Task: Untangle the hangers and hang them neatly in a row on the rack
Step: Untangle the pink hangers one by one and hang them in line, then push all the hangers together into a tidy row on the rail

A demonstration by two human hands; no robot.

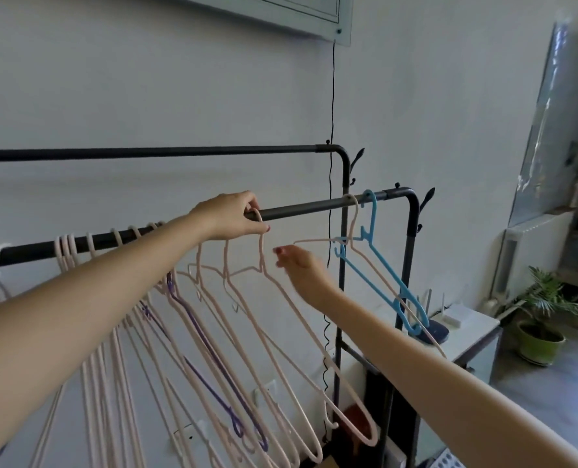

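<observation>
With the left hand (228, 216) pinching the pink hanger (280, 298) by its hook on the front rail (301, 210), the loose-fingered right hand (296, 261), empty at about 4 o'clock, should probably steady its shoulder while spacing it evenly toward the blue hanger (378, 265).

- Pale pink hangers (267, 332) hang in a crowded row on the near black rail (297, 208), toward the left.
- A purple hanger (210, 352) sits among them, possibly tangled.
- A blue hanger (378, 265) hangs far right, beside one pink hanger (353, 224).
</observation>
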